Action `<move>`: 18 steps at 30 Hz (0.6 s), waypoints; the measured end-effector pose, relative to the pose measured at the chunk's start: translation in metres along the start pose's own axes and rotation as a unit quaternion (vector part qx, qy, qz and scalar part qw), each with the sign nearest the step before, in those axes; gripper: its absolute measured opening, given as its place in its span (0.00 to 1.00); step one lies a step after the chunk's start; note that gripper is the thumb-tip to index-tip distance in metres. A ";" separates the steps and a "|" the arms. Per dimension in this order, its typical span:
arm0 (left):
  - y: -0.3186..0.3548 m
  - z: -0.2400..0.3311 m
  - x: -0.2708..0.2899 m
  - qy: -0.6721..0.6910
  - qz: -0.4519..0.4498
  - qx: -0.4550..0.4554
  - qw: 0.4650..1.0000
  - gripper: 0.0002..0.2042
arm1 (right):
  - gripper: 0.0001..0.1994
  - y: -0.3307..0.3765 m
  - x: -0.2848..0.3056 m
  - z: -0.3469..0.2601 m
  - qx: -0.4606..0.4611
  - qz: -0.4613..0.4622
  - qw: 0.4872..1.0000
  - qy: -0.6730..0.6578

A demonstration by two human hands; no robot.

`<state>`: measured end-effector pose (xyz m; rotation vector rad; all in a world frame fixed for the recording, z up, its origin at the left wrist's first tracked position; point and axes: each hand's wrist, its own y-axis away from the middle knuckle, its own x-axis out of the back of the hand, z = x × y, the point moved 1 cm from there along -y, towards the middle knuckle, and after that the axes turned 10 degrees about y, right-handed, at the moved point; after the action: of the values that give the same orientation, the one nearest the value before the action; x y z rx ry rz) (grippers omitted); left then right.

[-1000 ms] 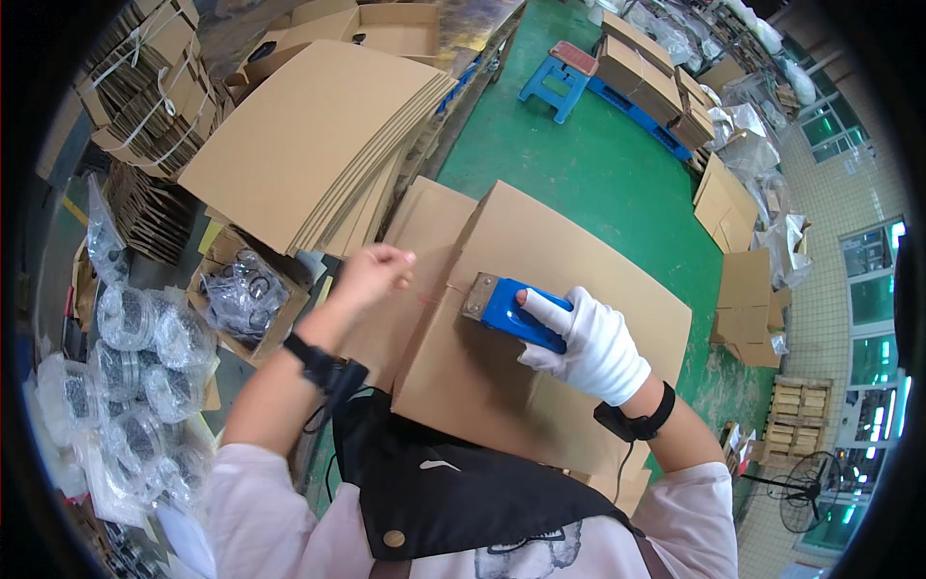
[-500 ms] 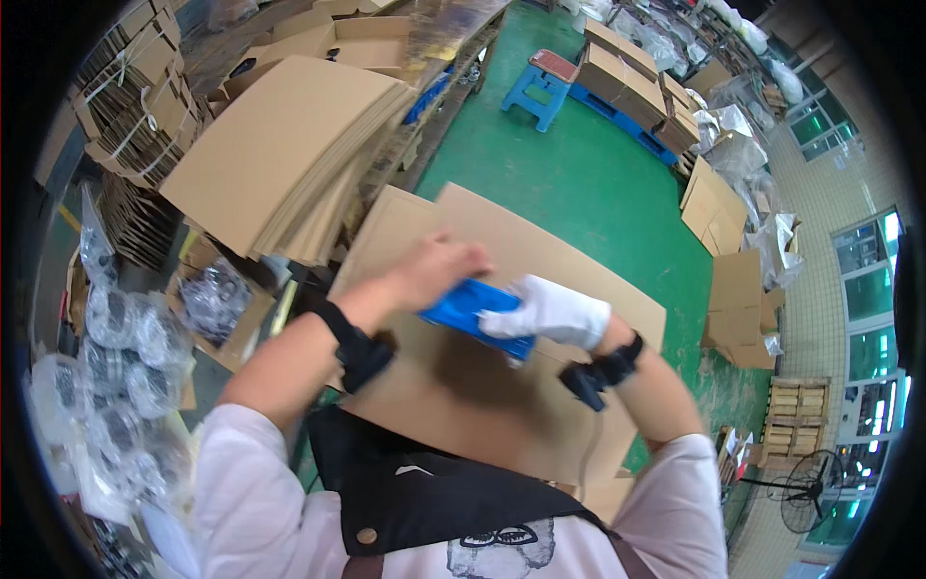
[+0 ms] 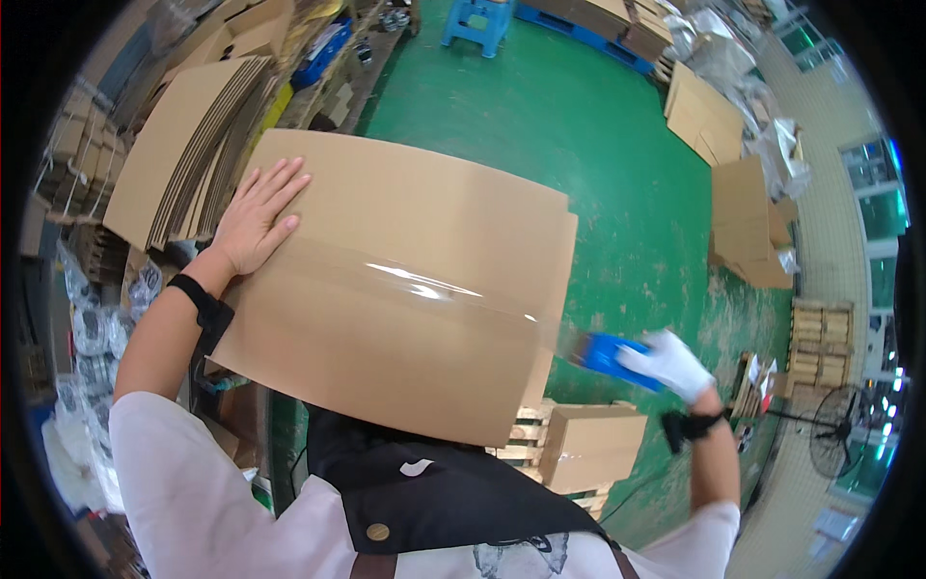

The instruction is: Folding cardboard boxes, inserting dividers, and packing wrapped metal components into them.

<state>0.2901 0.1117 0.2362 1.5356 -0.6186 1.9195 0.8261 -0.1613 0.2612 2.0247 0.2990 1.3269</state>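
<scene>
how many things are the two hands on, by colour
brown: 1, the cardboard box, under the bare left hand
blue: 1, the tape dispenser, held by the white-gloved right hand
clear: 1, the tape strip across the box
total: 3

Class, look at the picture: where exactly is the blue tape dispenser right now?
In the head view the blue tape dispenser sits right of centre, gripped by the gloved right hand, just past the cardboard box's right edge.

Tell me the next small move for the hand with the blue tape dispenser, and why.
Probably tear the tape off against the box edge: the clear tape already spans the box, the dispenser in the right hand is past the edge, and the left hand steadies the box.
</scene>
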 end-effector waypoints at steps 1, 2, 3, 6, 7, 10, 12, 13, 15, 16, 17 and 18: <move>0.004 -0.003 -0.003 0.001 0.006 0.006 1.000 0.28 | 0.33 -0.017 -0.013 -0.042 -0.008 0.012 0.998 0.065; 0.009 -0.004 -0.005 -0.003 0.005 -0.003 1.000 0.28 | 0.30 -0.036 -0.030 -0.074 0.020 0.019 0.994 0.102; 0.013 -0.005 -0.006 -0.022 0.009 0.013 1.000 0.28 | 0.26 -0.047 -0.041 -0.103 0.060 0.041 0.990 0.123; 0.016 -0.002 -0.012 -0.087 0.016 0.047 0.995 0.31 | 0.11 -0.069 -0.100 -0.124 0.139 0.169 0.945 0.242; 0.018 -0.004 -0.017 -0.092 0.059 0.116 0.987 0.34 | 0.10 -0.075 -0.106 -0.122 0.127 0.172 0.952 0.218; 0.036 -0.025 -0.017 -0.077 0.132 0.251 0.956 0.41 | 0.10 -0.079 -0.093 -0.109 0.006 0.229 0.961 0.152; 0.072 -0.087 -0.009 0.226 0.184 0.446 0.846 0.45 | 0.16 -0.059 -0.075 -0.130 -0.072 0.280 0.956 -0.056; 0.067 -0.085 -0.010 0.232 0.179 0.431 0.853 0.45 | 0.17 -0.061 -0.083 -0.136 -0.105 0.320 0.940 -0.049; 0.059 -0.072 -0.019 0.467 0.063 0.458 0.754 0.47 | 0.20 -0.077 -0.113 -0.146 -0.130 0.400 0.905 -0.067; 0.065 -0.062 -0.014 0.466 0.064 0.447 0.761 0.47 | 0.20 -0.070 -0.115 -0.153 -0.135 0.408 0.900 -0.072; 0.070 -0.047 -0.011 0.487 0.172 0.450 0.729 0.46 | 0.20 -0.055 -0.111 -0.155 -0.161 0.425 0.882 -0.123; 0.084 -0.044 0.002 0.500 0.281 0.444 0.688 0.44 | 0.19 -0.038 -0.107 -0.163 -0.181 0.441 0.861 -0.179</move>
<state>0.2003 0.0817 0.2290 0.3579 0.5098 3.3616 0.6418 -0.1216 0.1991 2.0628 -1.0961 1.2987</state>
